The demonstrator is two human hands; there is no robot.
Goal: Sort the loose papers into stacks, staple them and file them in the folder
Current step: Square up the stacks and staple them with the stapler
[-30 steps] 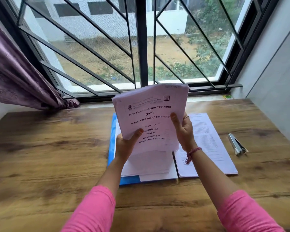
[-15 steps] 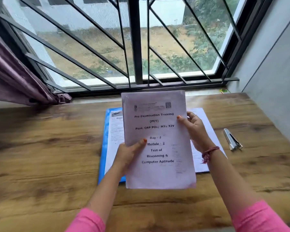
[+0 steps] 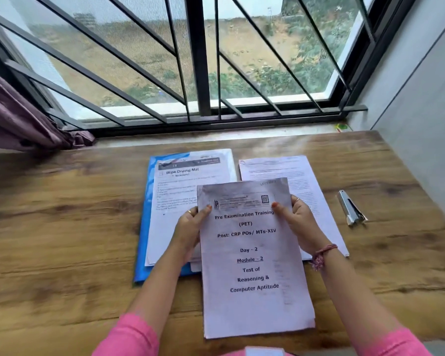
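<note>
Pink sleeves (image 3: 134, 335) at the near edge. Both hands grip one paper stack (image 3: 254, 258) titled "Pre Examination Training": left hand (image 3: 190, 232) pinches its left edge, thumb on the cover; right hand (image 3: 299, 227) pinches its right edge (red thread at the wrist). Stack's bottom edge sits nearest, above the desk (image 3: 62, 240). Beyond the left grip, a "Wipe Drying Mat" sheet (image 3: 175, 201) lies on the blue folder (image 3: 141, 235). Beyond the right grip, another printed stack (image 3: 293, 173); further right, well apart, the stapler (image 3: 350, 208). Barred window (image 3: 198, 60) farthest.
</note>
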